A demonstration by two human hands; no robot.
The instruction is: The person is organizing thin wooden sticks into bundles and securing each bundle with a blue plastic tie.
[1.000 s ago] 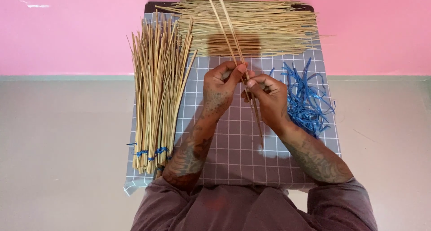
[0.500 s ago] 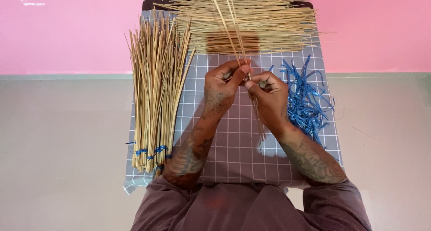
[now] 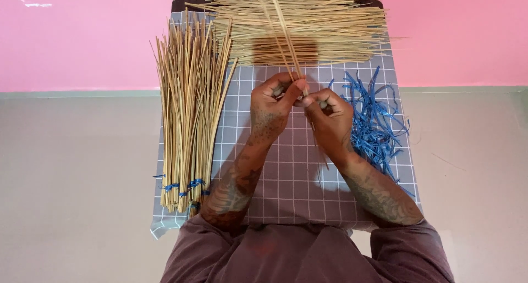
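Pink wall behind, a grey gridded mat (image 3: 286, 173) on the floor keeps supplies sorted: tied bundles (image 3: 190, 112) left, loose sticks (image 3: 330, 30) ahead, blue strips (image 3: 374, 123) right. Left hand (image 3: 272, 104) and right hand (image 3: 327, 115) both pinch thin sticks (image 3: 283, 30) together above the mat's middle.

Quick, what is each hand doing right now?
Left hand: closed, pinching the few thin pale-yellow straw sticks.
Right hand: closed on the same sticks, just below the left.
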